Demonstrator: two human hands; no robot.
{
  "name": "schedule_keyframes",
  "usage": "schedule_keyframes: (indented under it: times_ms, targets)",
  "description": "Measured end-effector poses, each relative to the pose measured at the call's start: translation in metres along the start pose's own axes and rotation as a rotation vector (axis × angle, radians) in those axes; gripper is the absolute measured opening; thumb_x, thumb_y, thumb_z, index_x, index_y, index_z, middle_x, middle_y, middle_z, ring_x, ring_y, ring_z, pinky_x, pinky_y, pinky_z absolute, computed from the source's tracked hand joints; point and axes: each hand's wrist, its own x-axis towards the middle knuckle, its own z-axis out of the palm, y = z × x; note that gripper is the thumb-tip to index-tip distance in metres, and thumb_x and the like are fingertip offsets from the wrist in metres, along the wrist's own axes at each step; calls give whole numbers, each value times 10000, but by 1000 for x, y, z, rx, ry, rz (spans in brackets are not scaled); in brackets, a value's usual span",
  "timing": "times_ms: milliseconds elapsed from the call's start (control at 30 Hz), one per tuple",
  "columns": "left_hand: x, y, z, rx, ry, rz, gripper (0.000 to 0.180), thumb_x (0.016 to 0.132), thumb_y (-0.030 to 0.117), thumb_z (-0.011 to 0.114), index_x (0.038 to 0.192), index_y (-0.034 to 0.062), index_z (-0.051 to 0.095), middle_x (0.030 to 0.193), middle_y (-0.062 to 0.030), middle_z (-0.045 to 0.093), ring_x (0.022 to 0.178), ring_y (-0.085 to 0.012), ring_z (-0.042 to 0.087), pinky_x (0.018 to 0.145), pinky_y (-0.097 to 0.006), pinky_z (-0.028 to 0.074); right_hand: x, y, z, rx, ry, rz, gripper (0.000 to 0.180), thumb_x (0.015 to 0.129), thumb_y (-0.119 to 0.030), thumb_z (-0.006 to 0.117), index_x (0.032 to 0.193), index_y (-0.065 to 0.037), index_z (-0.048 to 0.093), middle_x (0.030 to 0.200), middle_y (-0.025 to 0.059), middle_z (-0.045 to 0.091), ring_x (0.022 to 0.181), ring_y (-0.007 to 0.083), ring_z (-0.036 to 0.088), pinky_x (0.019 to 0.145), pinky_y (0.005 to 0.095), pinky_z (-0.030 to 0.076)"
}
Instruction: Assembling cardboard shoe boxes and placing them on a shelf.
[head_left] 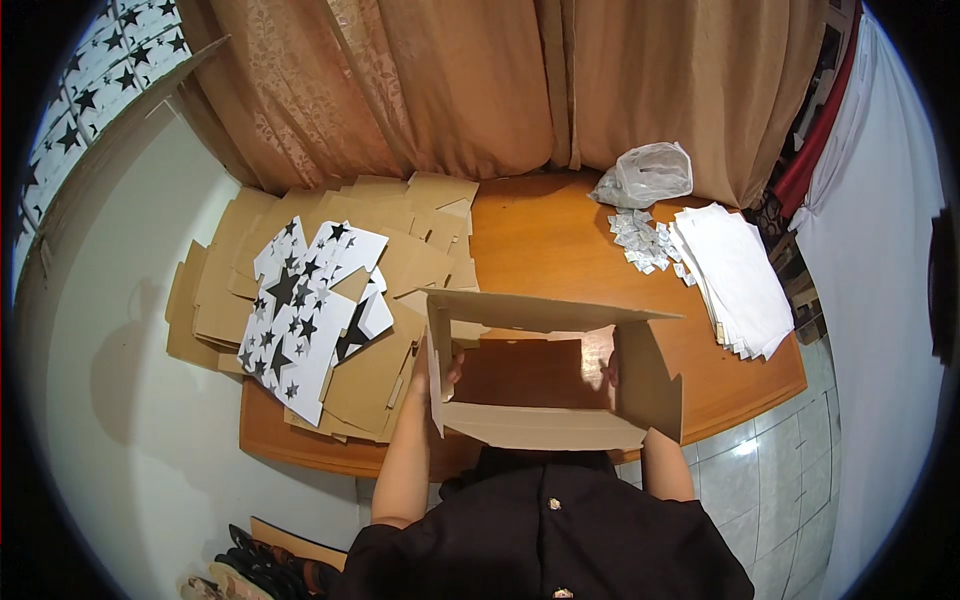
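At centre frame, just above the person's chest, a brown cardboard box (545, 370) is held half-formed over the near edge of the wooden worktop (540, 235). The left hand (432, 372) grips the box's left wall, thumb inside and the other fingers behind the panel; the right hand (610, 372) is at the right wall, mostly hidden, so its finger state cannot be told. Judged from its thin, single-sheet walls, the box should be light, stiff along its panels yet prone to folding at the creases; hold it at opposite end walls near the corners, not by the loose flaps. Its long axis runs left to right across the frame, with the open side facing up toward the camera and one long flap tilted away. Flat cardboard sheets (400, 250) and a star-printed sheet (300, 310) lie at left; white paper (740, 270) lies at right.
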Motion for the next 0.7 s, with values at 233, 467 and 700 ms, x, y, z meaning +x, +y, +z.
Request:
schedule_keyframes:
  times_ms: [233,467,700]
  targets:
    - [-4,-7,-21,86,-18,99,337,903,382,485,968,60,560,738,-85,559,518,-121,475,444,-212,370,-4,-27,19,-190,42,-30,395,949,-271,417,1246,-11,427,759,62,541,643,137,520,683,294,469]
    - [10,-16,-38,729,223,16,591,908,572,363,876,31,598,712,-60,595,607,-128,556,540,-234,430,-22,-5,-5,-372,121,-29,373,942,-257,419,1215,-3,436,744,73,553,660,151,541,617,296,466]
    - [20,-83,-65,525,312,-11,558,913,543,386,869,29,599,720,-49,597,607,-127,551,548,-241,429,0,34,-22,-595,236,-33,295,898,-281,475,966,-8,565,691,92,583,639,182,580,579,334,461]
